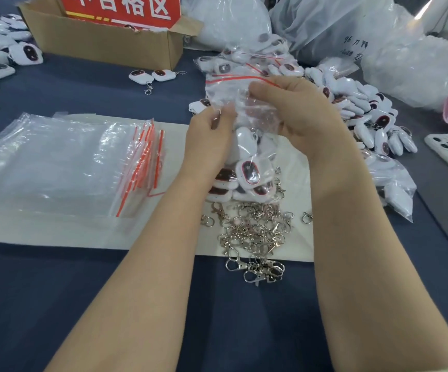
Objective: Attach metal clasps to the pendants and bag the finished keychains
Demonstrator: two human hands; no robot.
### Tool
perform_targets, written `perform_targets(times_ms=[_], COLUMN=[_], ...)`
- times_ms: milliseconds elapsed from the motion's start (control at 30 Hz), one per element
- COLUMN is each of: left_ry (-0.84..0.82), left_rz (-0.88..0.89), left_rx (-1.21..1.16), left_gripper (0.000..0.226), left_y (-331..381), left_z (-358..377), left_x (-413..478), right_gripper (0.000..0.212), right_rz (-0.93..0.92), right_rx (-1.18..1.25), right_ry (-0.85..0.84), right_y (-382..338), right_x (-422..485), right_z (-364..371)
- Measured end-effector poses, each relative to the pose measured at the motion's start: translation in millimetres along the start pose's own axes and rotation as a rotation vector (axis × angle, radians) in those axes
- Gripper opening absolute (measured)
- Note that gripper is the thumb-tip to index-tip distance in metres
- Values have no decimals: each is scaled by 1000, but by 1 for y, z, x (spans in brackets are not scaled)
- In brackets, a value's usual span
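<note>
**Keychains go into a zip bag [256, 114] at the tabletop [83, 291]**

The left hand [208, 138] pinches the bag's left edge, and the fingers of the right hand [295, 108] curl round its right side. The bag's long axis runs away from the person. Its red-striped mouth [233, 79] is at the far end, and the keychains [248, 174] sit at the near end, just beyond the loose clasps [255, 232]. The step in hand appears to be bagging. The next move likely calls for pressing the mouth shut along the stripe, then setting the bag with the filled bags [247, 63] beyond.
</note>
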State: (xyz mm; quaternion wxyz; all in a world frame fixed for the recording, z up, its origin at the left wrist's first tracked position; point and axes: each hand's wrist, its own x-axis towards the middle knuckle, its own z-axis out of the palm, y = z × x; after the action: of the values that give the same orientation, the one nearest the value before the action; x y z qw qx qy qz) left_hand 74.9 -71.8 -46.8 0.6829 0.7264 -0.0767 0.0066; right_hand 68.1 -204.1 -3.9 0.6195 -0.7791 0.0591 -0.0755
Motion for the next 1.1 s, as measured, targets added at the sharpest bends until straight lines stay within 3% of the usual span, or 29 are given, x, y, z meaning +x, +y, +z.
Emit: perform_targets(times_ms=[133,233,400,500,600,700,833,1000,1100], left_ry=[35,73,75,121,181,198,150,148,190], left_rz=[-108,-135,144,269,273,263,244,232,279], left_rx=[-162,-288,-361,-301,-258,-270,-233,-157,-97], left_gripper=[22,23,23,20,20,11,6,16,11], left_y=[3,10,29,32,28,28,28,29,29], left_z=[-2,-6,-9,-11,-10,-9,-5,-5,-4], left_x=[0,1,1,0,1,0,-3,-5,-5], right_gripper=[17,19,14,12,13,5,20,15,10], right_rz=[137,136,-203,-268,-202,-243,-348,-344,-345], right_rx=[57,141,292,291,163,-155,-515,-585,-568], right_ry=[12,46,195,239,282,319,201,126,130], right_y=[1,-3,-23,-26,-22,-23,-29,-32,-31], right_x=[-3,-8,-18,-21,-19,-17,-18,-19,-18], right_z=[-13,-15,-8,-2,0,-1,8,16,18])
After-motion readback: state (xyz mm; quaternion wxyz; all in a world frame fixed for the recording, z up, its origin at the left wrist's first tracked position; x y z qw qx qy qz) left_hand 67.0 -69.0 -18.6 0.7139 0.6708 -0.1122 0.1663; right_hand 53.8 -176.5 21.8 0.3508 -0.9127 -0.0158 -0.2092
